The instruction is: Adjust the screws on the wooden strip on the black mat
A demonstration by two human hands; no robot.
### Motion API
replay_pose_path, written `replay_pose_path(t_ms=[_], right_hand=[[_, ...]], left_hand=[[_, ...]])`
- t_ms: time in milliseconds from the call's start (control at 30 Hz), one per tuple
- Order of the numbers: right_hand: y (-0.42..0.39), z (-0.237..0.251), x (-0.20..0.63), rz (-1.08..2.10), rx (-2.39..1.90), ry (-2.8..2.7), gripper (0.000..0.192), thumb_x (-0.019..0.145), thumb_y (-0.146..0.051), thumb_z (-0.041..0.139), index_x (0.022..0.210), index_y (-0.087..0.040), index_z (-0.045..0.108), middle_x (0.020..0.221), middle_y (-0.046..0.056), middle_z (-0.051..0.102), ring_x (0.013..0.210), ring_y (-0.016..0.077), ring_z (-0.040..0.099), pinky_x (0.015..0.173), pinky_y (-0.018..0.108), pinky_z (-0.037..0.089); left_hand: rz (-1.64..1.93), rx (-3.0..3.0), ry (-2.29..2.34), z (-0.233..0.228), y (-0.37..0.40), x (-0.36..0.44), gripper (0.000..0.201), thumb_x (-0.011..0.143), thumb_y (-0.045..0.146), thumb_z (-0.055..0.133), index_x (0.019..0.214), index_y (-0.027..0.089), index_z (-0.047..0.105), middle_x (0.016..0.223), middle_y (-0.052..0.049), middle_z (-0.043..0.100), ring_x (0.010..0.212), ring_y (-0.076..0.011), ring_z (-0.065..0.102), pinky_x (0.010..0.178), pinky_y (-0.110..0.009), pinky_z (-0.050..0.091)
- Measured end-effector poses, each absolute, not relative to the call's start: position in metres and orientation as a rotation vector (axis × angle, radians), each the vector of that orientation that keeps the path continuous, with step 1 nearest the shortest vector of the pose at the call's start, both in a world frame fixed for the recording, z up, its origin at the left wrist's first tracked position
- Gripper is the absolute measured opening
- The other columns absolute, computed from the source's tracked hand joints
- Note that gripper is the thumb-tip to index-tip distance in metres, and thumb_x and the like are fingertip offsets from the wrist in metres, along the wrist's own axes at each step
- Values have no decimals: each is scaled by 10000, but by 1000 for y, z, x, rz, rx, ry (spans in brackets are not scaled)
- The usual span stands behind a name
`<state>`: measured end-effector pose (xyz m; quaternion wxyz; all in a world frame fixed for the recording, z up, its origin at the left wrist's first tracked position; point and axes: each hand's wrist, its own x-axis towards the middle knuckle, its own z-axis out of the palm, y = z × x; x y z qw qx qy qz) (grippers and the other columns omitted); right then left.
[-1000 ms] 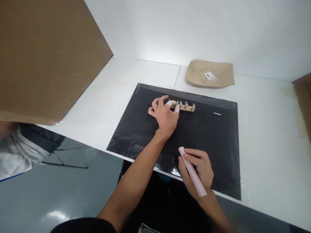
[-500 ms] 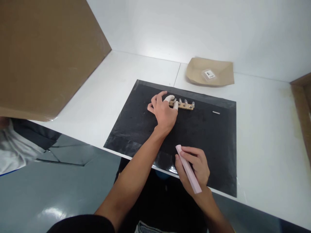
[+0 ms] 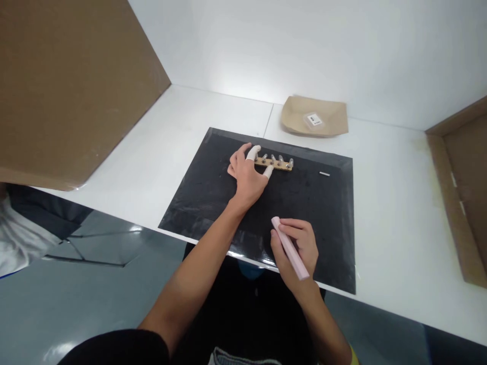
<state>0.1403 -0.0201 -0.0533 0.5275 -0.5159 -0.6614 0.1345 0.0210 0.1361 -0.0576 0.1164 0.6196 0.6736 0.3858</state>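
Observation:
A small brass strip (image 3: 279, 163) with several upright metal screws lies on a black mat (image 3: 213, 187). My left hand (image 3: 247, 175) pinches the strip's left end between thumb and forefinger, both wearing white finger cots. My right hand (image 3: 299, 248) rests near the mat's front edge and holds a slim pink bar (image 3: 289, 249), pointing up and to the left. A small white pin (image 3: 324, 174) lies loose on the mat to the right of the strip.
A brown paper tray (image 3: 292, 114) holding a small labelled bag (image 3: 314, 120) sits behind the mat on the white table (image 3: 391, 203). Cardboard panels stand at the left (image 3: 68, 86) and right (image 3: 460, 182). Another person's clothing shows at the far left (image 3: 17, 238).
The view has shifted a little. My left thumb has slipped off the strip's front toward me; my right hand has drifted slightly forward with the pink bar.

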Motion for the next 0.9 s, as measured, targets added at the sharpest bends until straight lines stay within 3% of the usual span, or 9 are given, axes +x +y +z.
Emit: replay_pose_path(t_ms=[333, 633, 900], right_hand=[[-16, -66, 143, 494, -1278, -1366, 145, 897, -220, 701, 1034, -228, 656, 1082, 54, 622, 962, 201, 657, 875, 428, 596], [-6, -88, 146, 539, -1348, -1260, 261, 863, -366, 703, 1059, -204, 648, 989, 50, 648, 830, 184, 653, 743, 349, 601], [3, -86, 148, 552, -1350, -1092, 323, 814, -444, 708, 960, -163, 644, 956, 44, 629, 735, 149, 643, 640, 294, 611]], left_hand=[[996, 1933, 1944, -52, 66, -23, 497, 900, 257, 679, 1379, 235, 548, 1543, -116, 500, 1407, -345, 418, 1136, -562, 339], [853, 2147, 2111, -69, 17, -69, 468, 974, 371, 592, 1393, 162, 581, 1547, -191, 494, 1384, -404, 438, 1103, -599, 319], [970, 2213, 2012, -63, 13, -65, 455, 1044, 390, 475, 1404, 127, 568, 1553, -234, 481, 1376, -348, 493, 1104, -561, 336]])
